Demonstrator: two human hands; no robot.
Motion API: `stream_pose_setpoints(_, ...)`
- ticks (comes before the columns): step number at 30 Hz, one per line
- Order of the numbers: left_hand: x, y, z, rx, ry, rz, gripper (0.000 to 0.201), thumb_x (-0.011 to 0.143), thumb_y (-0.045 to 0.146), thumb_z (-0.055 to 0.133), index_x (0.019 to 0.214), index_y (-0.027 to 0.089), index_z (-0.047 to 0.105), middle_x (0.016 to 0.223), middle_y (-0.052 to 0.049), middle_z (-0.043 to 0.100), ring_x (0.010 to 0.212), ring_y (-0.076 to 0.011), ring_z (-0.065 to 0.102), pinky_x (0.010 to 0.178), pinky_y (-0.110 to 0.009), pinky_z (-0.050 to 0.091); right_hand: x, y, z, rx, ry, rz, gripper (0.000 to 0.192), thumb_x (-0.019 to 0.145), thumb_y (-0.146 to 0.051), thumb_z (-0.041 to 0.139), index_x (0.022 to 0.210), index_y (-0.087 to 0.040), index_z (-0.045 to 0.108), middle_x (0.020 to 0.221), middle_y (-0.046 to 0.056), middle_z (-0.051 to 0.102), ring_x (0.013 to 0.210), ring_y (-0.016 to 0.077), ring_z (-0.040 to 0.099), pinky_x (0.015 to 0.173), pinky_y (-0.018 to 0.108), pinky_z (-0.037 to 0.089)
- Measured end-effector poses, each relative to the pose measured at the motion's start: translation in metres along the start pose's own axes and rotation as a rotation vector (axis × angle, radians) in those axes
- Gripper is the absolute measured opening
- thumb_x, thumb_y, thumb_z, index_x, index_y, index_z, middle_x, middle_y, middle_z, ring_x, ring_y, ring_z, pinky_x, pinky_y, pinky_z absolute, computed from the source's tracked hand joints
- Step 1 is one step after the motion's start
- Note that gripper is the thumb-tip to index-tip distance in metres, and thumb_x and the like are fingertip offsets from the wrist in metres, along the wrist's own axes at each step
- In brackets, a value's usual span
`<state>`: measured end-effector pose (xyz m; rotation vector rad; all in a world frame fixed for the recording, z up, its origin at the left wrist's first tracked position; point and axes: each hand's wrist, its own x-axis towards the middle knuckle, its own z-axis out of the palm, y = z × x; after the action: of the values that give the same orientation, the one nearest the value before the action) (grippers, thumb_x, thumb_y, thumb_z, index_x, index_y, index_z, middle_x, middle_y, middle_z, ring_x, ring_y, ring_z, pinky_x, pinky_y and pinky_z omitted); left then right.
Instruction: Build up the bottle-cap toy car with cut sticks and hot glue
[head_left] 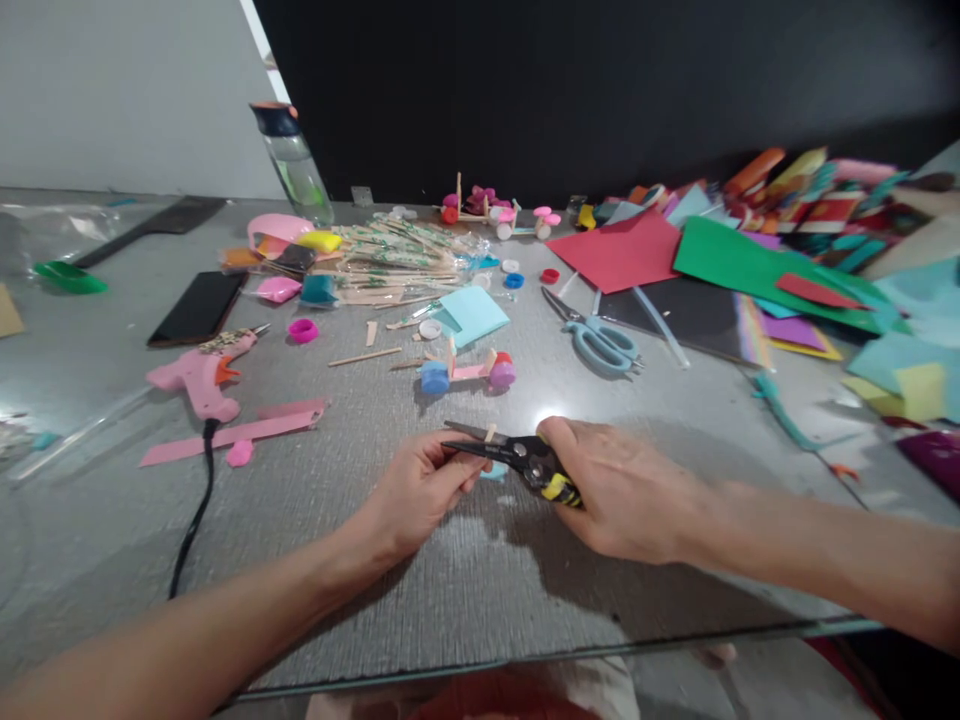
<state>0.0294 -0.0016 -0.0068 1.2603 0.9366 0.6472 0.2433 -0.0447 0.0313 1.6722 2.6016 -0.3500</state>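
My right hand (637,490) is closed round the black-and-yellow handles of a pair of snips (517,452), whose long blades point left and stand apart. My left hand (427,485) is in a pinch right at the blades. Between them shows the end of a small pale wooden piece (490,434), which my left fingers seem to hold; most of it is hidden. Below the blades is a scrap of light blue paper (496,471). Just beyond my hands stands a small toy car (469,373) made of sticks, with blue, purple and red bottle-cap wheels.
On the left lie a pink glue gun (199,375), pink strips (240,435) and a black phone (199,308). Farther back are bagged wooden sticks (397,260) and a water bottle (294,165). Blue scissors (600,340) and coloured sheets (622,250) lie to the right.
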Motion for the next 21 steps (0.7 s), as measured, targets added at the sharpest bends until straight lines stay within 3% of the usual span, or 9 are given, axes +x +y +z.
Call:
stream_pose_setpoints(9,0.0001,0.0022,-0.0009,-0.060,-0.054,0.020,0.031,0.081,0.044,0.068,0.073,0.016,0.061,0.058,0.005,0.046,0.049,-0.0079,0.035,0.046,-0.022,0.026,-0.0013,0.0035,-0.0020,0.145,0.009,-0.044,0.032,0.076,-0.020,0.053,0.107,-0.014,0.048,0.096,0.013,0.062,0.083,0.0260,0.058,0.072,0.038,0.044)
stream_pose_setpoints(21,-0.0028,0.0091,-0.0073,-0.145,-0.195,0.094,0.036,0.086,0.048,0.070,0.075,0.015,0.062,0.056,0.007,0.041,0.048,-0.0060,0.027,0.046,-0.021,0.019,-0.0011,0.0074,-0.0040,0.194,0.010,-0.083,0.040,0.075,-0.021,0.051,0.113,-0.011,0.048,0.096,0.013,0.060,0.079,0.0240,0.056,0.070,0.036,0.041)
